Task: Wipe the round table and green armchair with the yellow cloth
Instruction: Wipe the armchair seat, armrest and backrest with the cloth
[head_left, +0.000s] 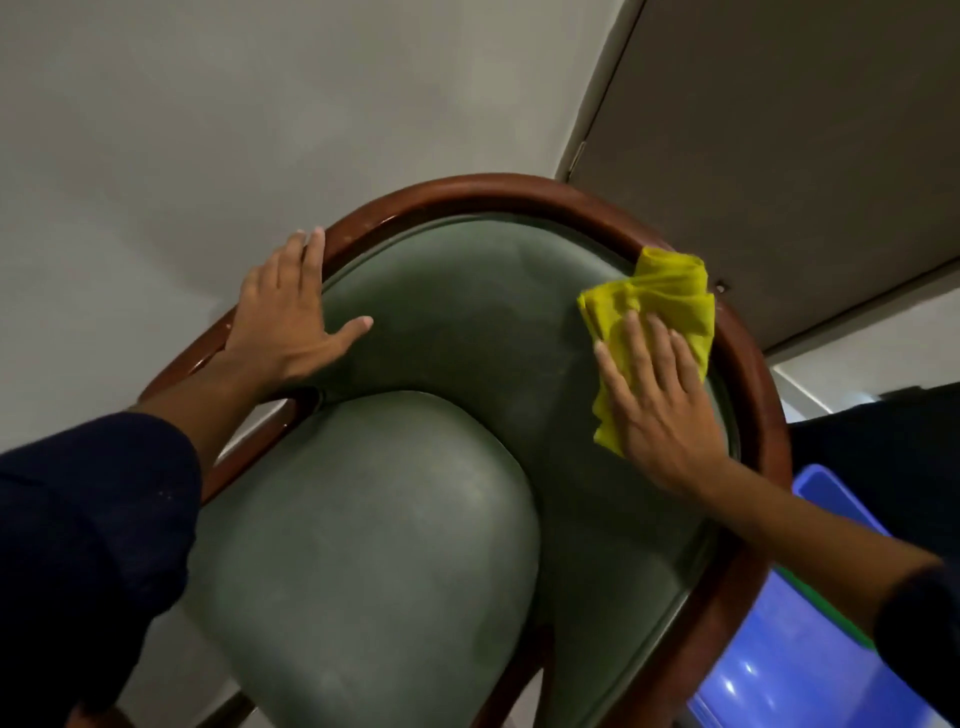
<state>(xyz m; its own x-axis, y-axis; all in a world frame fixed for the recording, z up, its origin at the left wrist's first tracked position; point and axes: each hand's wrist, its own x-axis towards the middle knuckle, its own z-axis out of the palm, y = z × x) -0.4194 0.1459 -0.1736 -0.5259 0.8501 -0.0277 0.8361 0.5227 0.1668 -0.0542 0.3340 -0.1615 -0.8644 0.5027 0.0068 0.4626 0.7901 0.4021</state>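
Right now I am pressing the yellow cloth (654, 317) flat against the inner right side of the green armchair (467, 322) backrest with my right hand (657, 410), fingers spread over the bunched fabric, so the cloth is pinned under the palm rather than pinched. My left hand (291, 322) is lying open on the wooden frame (467, 189) at the left, steadying the chair and gripping nothing. To do this stroke well, I judge I should be keeping the palm flat and working along the curve of the padding, following the seam where upholstery meets wood, since dust likely gathers there. The seat cushion (374, 545) is bulging near me and is narrowing the reach into the lower back crease. A blue plastic bin (789, 670) is standing just beside the chair at near right, crowding my elbow. The round table is not showing in this view.
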